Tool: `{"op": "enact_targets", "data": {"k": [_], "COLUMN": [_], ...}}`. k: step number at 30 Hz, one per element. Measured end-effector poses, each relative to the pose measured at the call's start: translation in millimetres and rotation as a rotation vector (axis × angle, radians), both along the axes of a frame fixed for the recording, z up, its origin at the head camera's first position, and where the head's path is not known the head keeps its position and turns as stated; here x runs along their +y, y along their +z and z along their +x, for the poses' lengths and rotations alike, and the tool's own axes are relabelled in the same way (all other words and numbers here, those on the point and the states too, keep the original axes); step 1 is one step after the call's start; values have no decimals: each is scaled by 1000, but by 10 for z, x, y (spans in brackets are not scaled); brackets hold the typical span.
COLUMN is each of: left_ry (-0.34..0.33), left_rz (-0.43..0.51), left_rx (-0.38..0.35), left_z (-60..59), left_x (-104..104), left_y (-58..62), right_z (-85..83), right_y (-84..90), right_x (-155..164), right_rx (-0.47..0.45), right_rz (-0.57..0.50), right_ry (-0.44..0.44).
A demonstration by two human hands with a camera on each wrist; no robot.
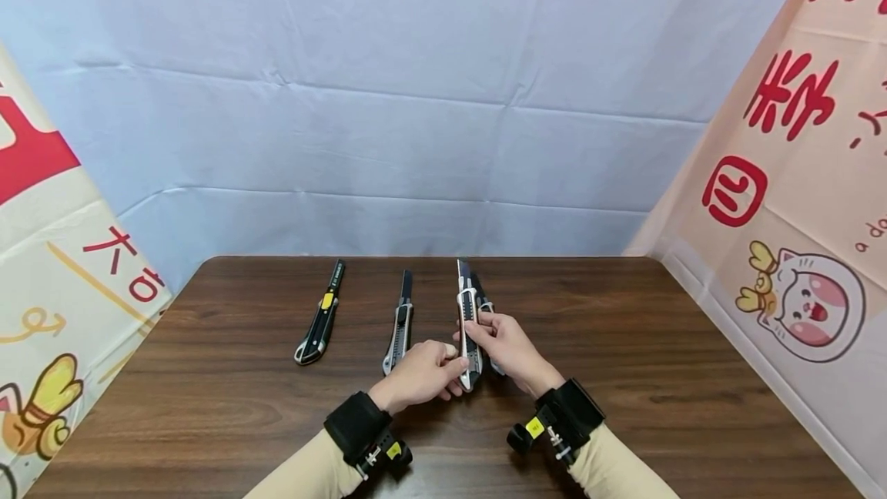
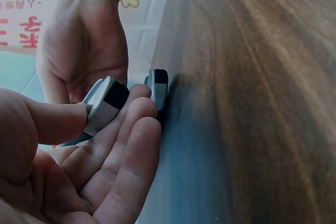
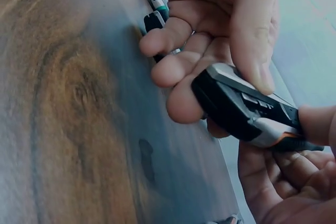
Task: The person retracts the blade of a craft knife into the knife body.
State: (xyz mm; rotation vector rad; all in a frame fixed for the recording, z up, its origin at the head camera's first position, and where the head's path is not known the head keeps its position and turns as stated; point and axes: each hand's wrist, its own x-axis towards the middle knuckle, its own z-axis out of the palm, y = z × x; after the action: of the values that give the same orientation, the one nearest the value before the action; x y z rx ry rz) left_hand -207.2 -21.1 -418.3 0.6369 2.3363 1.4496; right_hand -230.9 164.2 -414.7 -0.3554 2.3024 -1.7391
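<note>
Both hands hold one silver-and-black utility knife (image 1: 469, 329) just above the wooden table (image 1: 624, 376) — the left hand (image 1: 419, 372) pinches its butt end, the right hand (image 1: 509, 345) wraps its body. Another utility knife (image 1: 487, 306) lies under it; two more — a grey one (image 1: 399, 323) and a black-and-yellow one (image 1: 321, 314) — lie to the left.

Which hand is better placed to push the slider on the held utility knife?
Right, probably. The right hand grips the knife mid-body with its thumb over the slider, while the left hand only pinches the butt end.
</note>
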Motion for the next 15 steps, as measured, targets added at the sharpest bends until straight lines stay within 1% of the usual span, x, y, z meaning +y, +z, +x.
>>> {"op": "enact_targets", "data": {"k": [6,10,15], "left_ry": [4,6,7], "left_rz": [-18,-26,-4], "left_rx": [12,18,2], "left_z": [-23,-33,-27], "left_x": [1,9,1], "left_y": [-31,-33,-23], "right_z": [-4,-10,-2], "right_y": [-26,-33,-25], "right_x": [6,13,-3], "right_rx": [38,46,59], "right_rz": [10,13,3], "right_ry": [18,24,45]}}
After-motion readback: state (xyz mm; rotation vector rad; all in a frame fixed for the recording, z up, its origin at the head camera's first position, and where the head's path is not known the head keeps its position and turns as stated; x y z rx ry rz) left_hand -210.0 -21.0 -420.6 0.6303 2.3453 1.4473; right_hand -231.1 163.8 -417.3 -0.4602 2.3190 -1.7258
